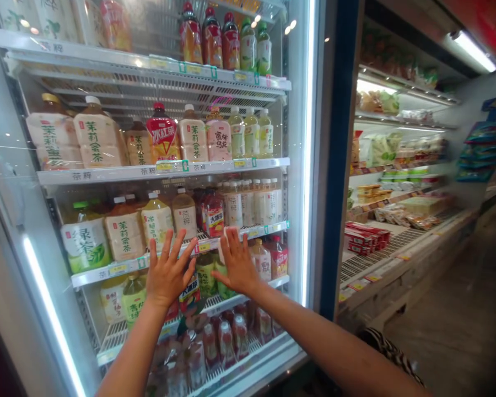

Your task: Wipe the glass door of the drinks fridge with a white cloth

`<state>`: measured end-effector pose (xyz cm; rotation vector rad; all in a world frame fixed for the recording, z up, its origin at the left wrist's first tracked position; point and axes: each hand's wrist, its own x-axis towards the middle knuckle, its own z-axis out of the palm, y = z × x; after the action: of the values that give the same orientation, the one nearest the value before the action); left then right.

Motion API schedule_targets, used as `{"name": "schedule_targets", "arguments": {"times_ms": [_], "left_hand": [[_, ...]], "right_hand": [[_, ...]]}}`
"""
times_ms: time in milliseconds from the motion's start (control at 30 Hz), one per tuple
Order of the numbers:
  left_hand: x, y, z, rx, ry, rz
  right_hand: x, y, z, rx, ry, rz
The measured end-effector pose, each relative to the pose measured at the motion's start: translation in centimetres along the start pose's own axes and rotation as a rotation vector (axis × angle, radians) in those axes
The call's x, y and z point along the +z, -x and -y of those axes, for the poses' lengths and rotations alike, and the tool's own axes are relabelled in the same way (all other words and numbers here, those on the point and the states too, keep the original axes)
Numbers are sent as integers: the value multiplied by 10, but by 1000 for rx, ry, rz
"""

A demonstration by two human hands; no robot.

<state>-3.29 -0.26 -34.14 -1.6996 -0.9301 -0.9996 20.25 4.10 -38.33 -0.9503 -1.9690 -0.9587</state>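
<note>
Left hand [167, 270] and right hand [237, 262] open, fingers spread, flat against the cooler's glass door [107, 292]; bottled teas [124, 234] shelved directly behind.

- Noted from my station: white shelf [157, 170] in glass-door drinks cooler [337, 165] carries upright jasmine tea bottles [98, 135].
- Next shelf down [107, 271]: green tea bottle [85, 242] standing upright.
- Open chiller shelf [380, 264], to the right: red boxes [366, 240] stacked flat.
</note>
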Motion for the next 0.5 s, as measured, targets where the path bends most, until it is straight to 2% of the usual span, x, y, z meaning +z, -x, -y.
{"name": "schedule_targets", "arguments": {"times_ms": [67,100,133,167,267,333,367,400,500], "left_hand": [[-1,-1,0,2,1,-5],[-1,-1,-1,3,1,-3],[-1,-1,-1,5,2,1],[-1,-1,0,5,2,5],[-1,0,0,0,11,9],[0,1,0,-8,21,15],[0,2,0,-11,24,23],[0,3,0,-12,24,32],[2,4,2,-5,18,48]], "right_hand": [[8,40,13,-126,-22,33],[9,46,15,-160,-25,43],[7,41,15,-162,-24,48],[3,25,12,-137,-20,44],[-15,-56,-2,-29,-13,-20],[-21,-90,-9,-17,-23,-62],[-21,-90,-9,-29,-30,-68],[-19,-79,-7,-53,-35,-62],[-6,-7,0,-212,-40,28]]}}
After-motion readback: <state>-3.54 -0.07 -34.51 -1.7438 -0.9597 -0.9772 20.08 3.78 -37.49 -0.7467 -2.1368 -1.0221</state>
